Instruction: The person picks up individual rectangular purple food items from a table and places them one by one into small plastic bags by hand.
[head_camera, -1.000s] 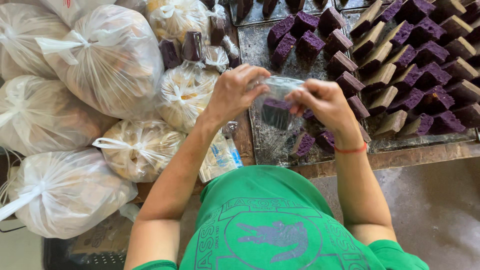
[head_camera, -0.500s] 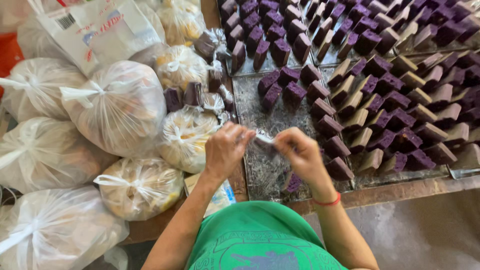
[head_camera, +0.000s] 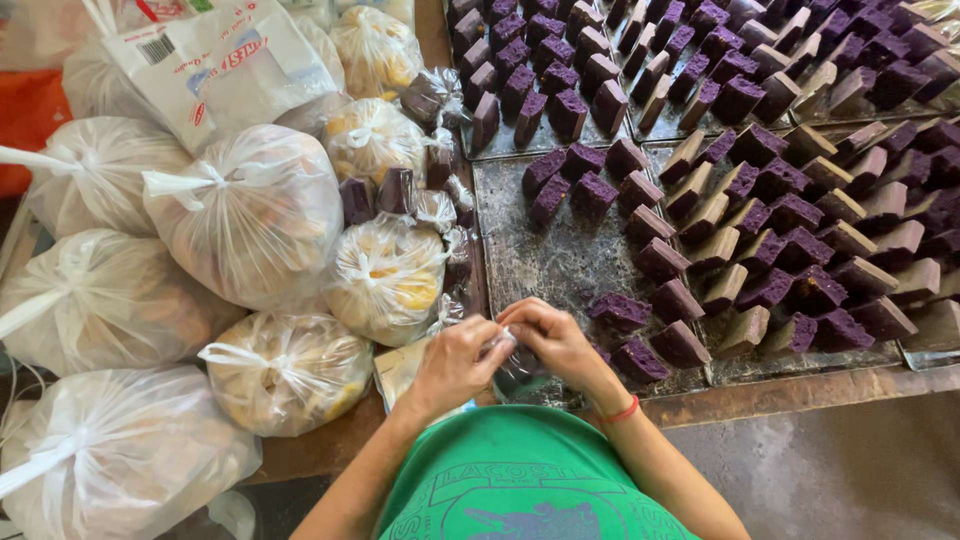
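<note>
The person is wearing a green short-sleeved shirt (head_camera: 520, 480) bearing a paler printed emblem with curved lettering on the chest, and a thin red string bracelet (head_camera: 622, 410) is circling the right wrist, with both forearms bare.

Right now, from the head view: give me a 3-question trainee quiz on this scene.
1. True or false: both hands meet on one small clear plastic bag.
2. The purple cake slices lie on: A) metal trays B) a basket C) the floor.
3. Which side of the left hand do the tied white bags lie on?

Key: 1 true; 2 A; 3 its left, away from the right hand.
</note>
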